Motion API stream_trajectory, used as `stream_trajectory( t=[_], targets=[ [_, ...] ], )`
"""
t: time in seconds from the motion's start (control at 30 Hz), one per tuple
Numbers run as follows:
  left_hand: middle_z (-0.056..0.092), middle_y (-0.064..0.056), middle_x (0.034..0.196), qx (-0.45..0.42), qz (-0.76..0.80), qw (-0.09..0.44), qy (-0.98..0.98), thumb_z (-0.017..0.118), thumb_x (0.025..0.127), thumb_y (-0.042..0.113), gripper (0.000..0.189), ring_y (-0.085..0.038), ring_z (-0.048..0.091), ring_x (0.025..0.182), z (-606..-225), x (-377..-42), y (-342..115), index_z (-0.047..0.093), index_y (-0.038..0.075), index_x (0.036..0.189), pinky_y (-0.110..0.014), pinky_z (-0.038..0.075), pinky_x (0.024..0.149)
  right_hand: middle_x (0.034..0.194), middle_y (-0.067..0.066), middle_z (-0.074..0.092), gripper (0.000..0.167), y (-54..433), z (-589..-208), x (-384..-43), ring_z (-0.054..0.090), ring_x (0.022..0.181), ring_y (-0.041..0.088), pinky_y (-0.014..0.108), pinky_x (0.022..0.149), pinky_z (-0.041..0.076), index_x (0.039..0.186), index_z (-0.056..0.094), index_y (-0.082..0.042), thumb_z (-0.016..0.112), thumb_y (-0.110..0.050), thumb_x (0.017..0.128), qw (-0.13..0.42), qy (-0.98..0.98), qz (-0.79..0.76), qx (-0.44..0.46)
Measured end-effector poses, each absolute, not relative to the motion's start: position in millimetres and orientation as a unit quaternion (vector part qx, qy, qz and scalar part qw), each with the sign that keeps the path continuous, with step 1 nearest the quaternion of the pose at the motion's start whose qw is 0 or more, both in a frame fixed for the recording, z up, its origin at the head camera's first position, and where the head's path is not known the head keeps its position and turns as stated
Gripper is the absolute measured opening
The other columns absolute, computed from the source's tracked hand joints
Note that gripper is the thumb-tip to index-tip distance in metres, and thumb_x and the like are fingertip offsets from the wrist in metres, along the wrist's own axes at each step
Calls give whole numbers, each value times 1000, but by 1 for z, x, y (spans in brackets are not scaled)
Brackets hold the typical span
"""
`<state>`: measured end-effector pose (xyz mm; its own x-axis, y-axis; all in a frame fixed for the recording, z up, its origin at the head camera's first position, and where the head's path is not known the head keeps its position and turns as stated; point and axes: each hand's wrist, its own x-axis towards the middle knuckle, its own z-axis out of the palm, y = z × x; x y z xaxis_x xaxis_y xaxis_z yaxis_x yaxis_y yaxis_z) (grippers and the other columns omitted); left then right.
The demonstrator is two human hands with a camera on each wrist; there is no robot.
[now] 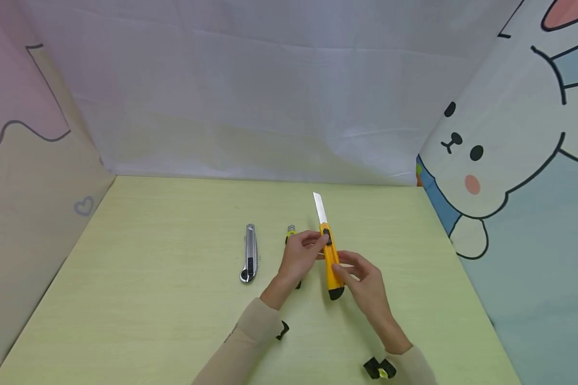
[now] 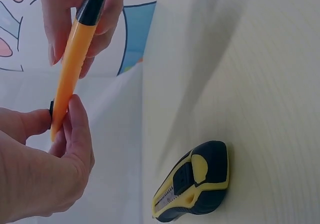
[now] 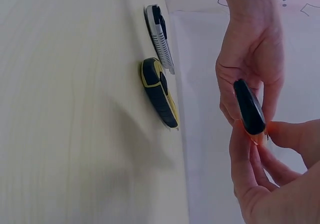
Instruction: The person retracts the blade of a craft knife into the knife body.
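Note:
A yellow utility knife (image 1: 333,262) with a black end cap is held above the table, its long blade (image 1: 320,207) extended and pointing away. My left hand (image 1: 298,256) pinches it near the blade end, thumb at the black slider (image 1: 327,236). Lower down, my right hand (image 1: 366,283) grips the handle near the cap between thumb and fingers. In the left wrist view a black-and-yellow utility knife (image 2: 192,184) lies on the table; the left hand covers much of it in the head view. Left of that lies a silver utility knife (image 1: 249,254) with a black slider.
The pale yellow table (image 1: 149,299) carries the knives. A white cloth wall (image 1: 260,107) stands along its far edge. Printed side panels, one with a cartoon rabbit (image 1: 506,160), flank both sides. Black strap pieces (image 1: 379,368) show at the wrists.

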<state>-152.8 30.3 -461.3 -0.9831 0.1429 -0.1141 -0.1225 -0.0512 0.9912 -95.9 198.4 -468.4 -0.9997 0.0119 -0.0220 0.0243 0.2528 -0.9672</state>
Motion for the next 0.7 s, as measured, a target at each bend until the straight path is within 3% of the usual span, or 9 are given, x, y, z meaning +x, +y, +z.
stream_trajectory(
  t=[0.3, 0.7],
  targets=[
    [74, -12, 109, 8, 725, 98, 682, 70, 100, 26, 36, -24, 73, 93, -462, -152, 30, 69, -2, 123, -33, 62, 79, 125, 17, 70, 42, 205, -472, -97, 69, 105, 25, 33, 82, 61, 137, 64, -3, 64, -28, 104, 85, 787, -611, 28],
    [76, -8, 102, -30, 723, 74, 686, 71, 98, 40, 40, -21, 70, 89, -463, -153, 37, 74, 3, 114, -32, 61, 77, 117, 17, 73, 38, 199, -469, -94, 70, 103, 24, 34, 82, 61, 135, 65, -2, 67, -20, 102, 96, 761, -640, 44]
  ],
)
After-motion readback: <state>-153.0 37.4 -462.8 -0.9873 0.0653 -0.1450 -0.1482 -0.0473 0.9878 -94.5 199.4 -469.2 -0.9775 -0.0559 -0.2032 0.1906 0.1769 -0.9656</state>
